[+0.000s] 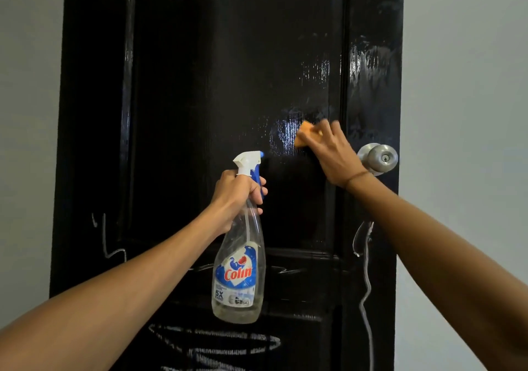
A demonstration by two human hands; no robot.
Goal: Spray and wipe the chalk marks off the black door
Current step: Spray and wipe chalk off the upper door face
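The black door (200,85) fills the middle of the view, and its upper panel gleams wet. My left hand (234,196) grips the neck of a clear spray bottle (238,270) with a white and blue trigger head, nozzle pointing right at the door. My right hand (333,150) presses an orange cloth (305,133) against the wet panel, just left of the silver door knob (381,157). White chalk marks remain lower down: a squiggle (107,239) at the left edge, a long line (365,285) under the knob, and scribbles (214,339) on the bottom panel.
Pale grey wall (457,113) flanks the door on both sides. The round knob with a keyhole sticks out at the door's right edge, close to my right wrist.
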